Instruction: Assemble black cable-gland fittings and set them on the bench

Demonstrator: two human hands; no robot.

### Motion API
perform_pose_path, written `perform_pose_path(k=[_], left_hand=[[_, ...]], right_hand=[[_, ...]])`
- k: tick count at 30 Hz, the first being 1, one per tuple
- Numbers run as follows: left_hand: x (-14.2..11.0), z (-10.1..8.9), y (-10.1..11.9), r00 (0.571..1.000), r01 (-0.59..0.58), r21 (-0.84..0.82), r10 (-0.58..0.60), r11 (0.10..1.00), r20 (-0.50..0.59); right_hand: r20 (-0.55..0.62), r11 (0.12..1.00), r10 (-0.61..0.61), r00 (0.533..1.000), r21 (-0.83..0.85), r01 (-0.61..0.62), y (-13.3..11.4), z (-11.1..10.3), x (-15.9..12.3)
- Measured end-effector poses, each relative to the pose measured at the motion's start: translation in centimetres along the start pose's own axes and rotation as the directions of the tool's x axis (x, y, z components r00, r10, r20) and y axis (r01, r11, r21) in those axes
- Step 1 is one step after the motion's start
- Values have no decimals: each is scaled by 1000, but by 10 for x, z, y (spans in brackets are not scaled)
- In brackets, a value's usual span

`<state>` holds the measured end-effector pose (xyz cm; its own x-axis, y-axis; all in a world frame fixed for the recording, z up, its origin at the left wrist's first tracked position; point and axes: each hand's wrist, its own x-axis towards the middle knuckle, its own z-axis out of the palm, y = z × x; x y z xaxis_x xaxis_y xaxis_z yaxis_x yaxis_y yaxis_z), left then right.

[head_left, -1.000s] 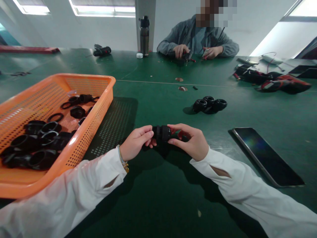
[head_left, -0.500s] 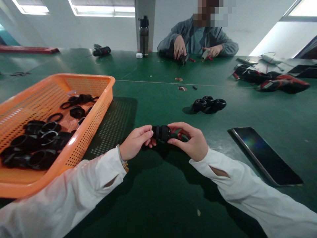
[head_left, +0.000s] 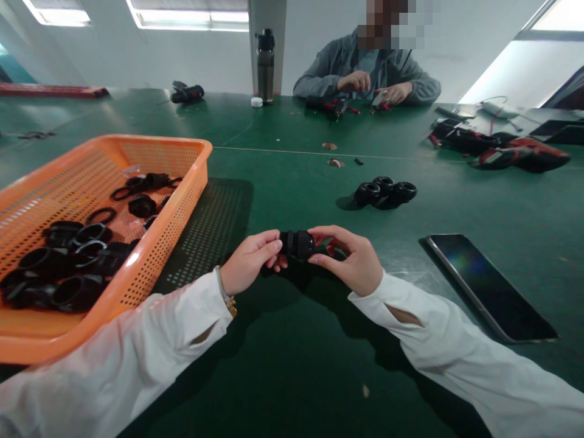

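One black fitting sits over the counter, my left grip closed around one end, my right grip pinching the other. One phone lies right, one orange basket left; beyond, three clustered fittings; farther, one bottle.

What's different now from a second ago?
Across the table, a co-worker's hand has let go of the black tool and moved rightward in the picture, toward that person's other hand. The tool now lies on the table. Nearer, the left hand and right hand still hold the black part; basket and phone look unmoved.
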<state>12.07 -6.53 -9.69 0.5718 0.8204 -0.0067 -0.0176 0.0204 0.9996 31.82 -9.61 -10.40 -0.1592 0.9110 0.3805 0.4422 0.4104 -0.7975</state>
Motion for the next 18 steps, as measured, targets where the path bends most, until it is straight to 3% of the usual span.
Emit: perform_pose_path(k=[18], left_hand=[[-2,0,1,1000,16,10,-16,1000,-4]], right_hand=[[26,997,70,997,35,-71,-4,-1,1]])
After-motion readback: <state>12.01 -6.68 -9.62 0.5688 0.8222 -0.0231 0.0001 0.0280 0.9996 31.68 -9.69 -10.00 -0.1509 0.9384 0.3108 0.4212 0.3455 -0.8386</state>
